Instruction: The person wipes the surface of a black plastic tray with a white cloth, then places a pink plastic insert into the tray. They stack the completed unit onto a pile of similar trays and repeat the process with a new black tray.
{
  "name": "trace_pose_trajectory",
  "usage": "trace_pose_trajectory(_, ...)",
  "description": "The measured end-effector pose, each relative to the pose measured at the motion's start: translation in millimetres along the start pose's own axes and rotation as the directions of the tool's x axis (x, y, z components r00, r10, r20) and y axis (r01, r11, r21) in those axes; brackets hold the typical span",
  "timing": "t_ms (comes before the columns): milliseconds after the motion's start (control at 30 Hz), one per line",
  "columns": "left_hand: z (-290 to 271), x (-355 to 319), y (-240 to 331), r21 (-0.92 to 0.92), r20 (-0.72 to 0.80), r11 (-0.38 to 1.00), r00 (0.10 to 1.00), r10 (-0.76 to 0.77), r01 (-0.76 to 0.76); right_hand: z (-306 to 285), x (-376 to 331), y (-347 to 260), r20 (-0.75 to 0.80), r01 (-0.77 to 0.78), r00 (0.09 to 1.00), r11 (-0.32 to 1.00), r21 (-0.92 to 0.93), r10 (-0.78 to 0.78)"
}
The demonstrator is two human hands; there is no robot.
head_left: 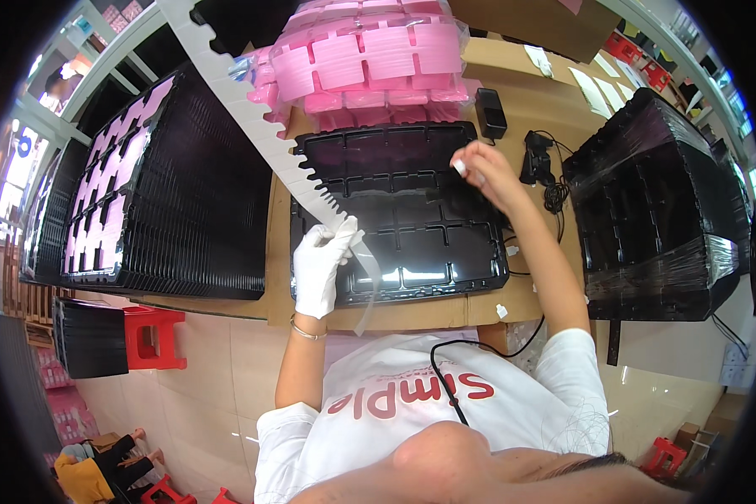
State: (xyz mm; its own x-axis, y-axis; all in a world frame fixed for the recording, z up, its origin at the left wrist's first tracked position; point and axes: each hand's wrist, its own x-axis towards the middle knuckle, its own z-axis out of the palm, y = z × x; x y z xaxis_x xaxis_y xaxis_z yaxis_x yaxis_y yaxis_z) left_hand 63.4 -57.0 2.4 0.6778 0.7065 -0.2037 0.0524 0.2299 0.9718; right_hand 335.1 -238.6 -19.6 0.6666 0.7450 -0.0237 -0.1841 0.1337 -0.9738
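My left hand [319, 265], in a white glove, is closed on the lower end of a long white strip with a notched edge [265, 139]. The strip slants up to the far left, and a clear tail [368, 273] curls below my fingers. Bare, my right hand [489, 172] pinches a small white piece [459, 166] above the far right part of a black plastic tray [386, 214]. This shallow tray with moulded compartments lies on the cardboard-covered table, partly behind the strip.
Pink foam pieces [365, 63] in clear wrap are piled behind the tray. Stacked black trays stand at left [193, 185] and, film-wrapped, at right [655, 210]. A black box [490, 113], coiled cable [554, 195] and white scrap [501, 311] lie right of the tray.
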Motion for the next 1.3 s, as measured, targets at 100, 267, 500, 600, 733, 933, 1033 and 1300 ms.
trace_pose_trajectory(100, 9.4, -9.6, 1.2, -0.010, 0.033, 0.999, 0.998, 0.045, -0.045, 31.1, -54.3, 12.3, 0.036, -0.178, 0.983, 0.891, 0.418, 0.180)
trace_pose_trajectory(267, 26.7, -15.4, -4.7, -0.080, 0.193, 0.997, 0.981, 0.022, -0.006, 101.9, -99.1, 23.1, 0.074, -0.252, 0.968, 0.935, 0.250, 0.241)
trace_pose_trajectory(500, 39.2, -27.3, 7.8, 0.009, 0.213, 1.000, 0.977, 0.005, -0.007, 135.5, -111.9, 19.9, -0.077, 0.377, 0.878, 0.781, -0.498, -0.473)
trace_pose_trajectory(600, 43.4, -34.7, 12.9, 0.040, 0.217, 0.998, 0.976, 0.029, -0.039, 133.0, -123.3, 27.7, 0.089, 0.620, 0.637, 0.440, -0.650, -0.765)
trace_pose_trajectory(733, 35.1, -37.1, 6.6, 0.068, 0.150, 0.997, 0.988, 0.038, -0.049, 111.2, -147.7, -3.7, 0.074, 0.445, 0.868, 0.704, -0.553, -0.491)
trace_pose_trajectory(933, 28.8, -40.8, 8.9, 0.099, 0.178, 0.995, 0.984, 0.000, -0.018, 15.9, -125.7, -1.8, -0.058, -0.083, 0.996, 0.574, -0.815, 0.062)
trace_pose_trajectory(1033, 29.7, -42.0, 7.5, 0.089, 0.186, 0.996, 0.982, -0.001, -0.016, 19.1, -124.1, 3.5, -0.069, -0.074, 0.997, 0.459, -0.885, 0.026)
trace_pose_trajectory(1300, 25.4, -40.1, 4.0, 0.065, 0.166, 0.997, 0.986, 0.018, -0.029, 19.6, -126.5, 17.0, -0.074, -0.001, 0.982, 0.391, -0.920, -0.172)
